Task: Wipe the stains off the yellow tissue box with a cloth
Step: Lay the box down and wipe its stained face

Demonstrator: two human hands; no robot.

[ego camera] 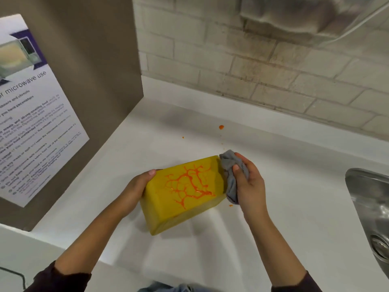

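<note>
- Fingers of the left hand (134, 189) wrap the yellow tissue box's (183, 194) left end, holding it tilted, seemingly just above the white counter (294, 186).
- Orange stains (187, 184) branch across its top face.
- Right hand (248, 182) clutches a bunched grey cloth (230, 171) against the box's right end.

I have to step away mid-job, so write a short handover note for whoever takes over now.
Left hand grips the left end of the yellow tissue box, tilted above the white counter.
Right hand holds the bunched grey cloth at the box's right end.
Done: nothing visibly wiped.
Left: orange stains cover the box's upper face; orange drops also lie on the counter.
</note>
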